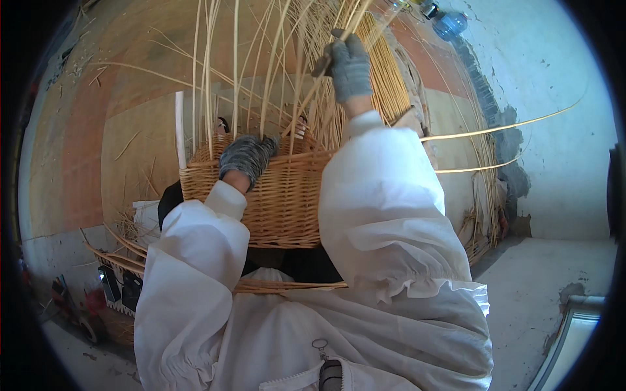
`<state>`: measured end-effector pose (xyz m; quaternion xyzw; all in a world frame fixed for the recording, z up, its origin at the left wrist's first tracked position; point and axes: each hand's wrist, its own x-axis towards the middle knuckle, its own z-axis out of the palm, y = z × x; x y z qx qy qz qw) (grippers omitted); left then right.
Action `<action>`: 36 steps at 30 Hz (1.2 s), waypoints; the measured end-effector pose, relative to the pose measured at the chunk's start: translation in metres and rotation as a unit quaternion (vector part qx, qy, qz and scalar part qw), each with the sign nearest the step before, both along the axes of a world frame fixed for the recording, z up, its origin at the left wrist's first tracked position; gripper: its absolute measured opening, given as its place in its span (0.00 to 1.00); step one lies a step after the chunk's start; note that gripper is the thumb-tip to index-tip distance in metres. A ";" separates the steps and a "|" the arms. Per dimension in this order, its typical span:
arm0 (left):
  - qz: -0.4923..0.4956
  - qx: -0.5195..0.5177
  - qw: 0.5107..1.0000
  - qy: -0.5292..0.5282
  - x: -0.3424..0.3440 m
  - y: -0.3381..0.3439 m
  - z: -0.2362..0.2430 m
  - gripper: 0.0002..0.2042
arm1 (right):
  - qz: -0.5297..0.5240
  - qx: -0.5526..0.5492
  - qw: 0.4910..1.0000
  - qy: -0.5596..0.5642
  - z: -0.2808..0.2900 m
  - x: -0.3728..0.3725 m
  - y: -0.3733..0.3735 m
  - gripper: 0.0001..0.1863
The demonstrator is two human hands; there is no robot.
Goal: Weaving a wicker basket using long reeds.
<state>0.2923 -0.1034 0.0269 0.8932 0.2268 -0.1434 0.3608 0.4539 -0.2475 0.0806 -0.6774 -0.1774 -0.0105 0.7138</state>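
Observation:
A wicker basket [283,208] of tan woven rods stands in front of me, with thin pale upright stakes [236,65] rising from its edge. At its left corner is a thicker whitish post [180,130]. My left hand [248,158], in a grey knit glove, is closed over the basket's top edge among the stakes. Farther off and to the right, my right hand [350,68], also gloved, has its fingers wrapped round a pale wicker rod that slants up from the basket. The undersides of both hands are hidden.
A dense bundle of wicker rods [388,72] lies beyond the basket on the right. Two long rods [502,130] stick out rightward toward the wall. A clear blue bottle [450,26] is at the far right. A lit phone [107,281] rests at the lower left, near loose scraps.

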 end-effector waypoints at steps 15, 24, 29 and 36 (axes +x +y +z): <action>-0.033 0.117 0.986 0.116 0.001 -0.029 0.045 0.45 | 0.027 0.274 0.961 0.019 0.012 -0.160 -0.050 0.07; -0.128 0.144 0.979 -0.061 0.021 -0.072 0.056 0.22 | -0.184 0.222 0.940 0.184 -0.091 -0.088 -0.106 0.11; -0.346 0.035 0.936 -0.056 0.056 -0.072 0.021 0.18 | -0.104 0.236 0.948 0.188 -0.071 -0.095 -0.144 0.05; -0.167 -0.073 0.982 -0.046 0.046 -0.077 0.002 0.16 | -0.053 -0.226 0.962 0.143 0.030 -0.044 -0.132 0.08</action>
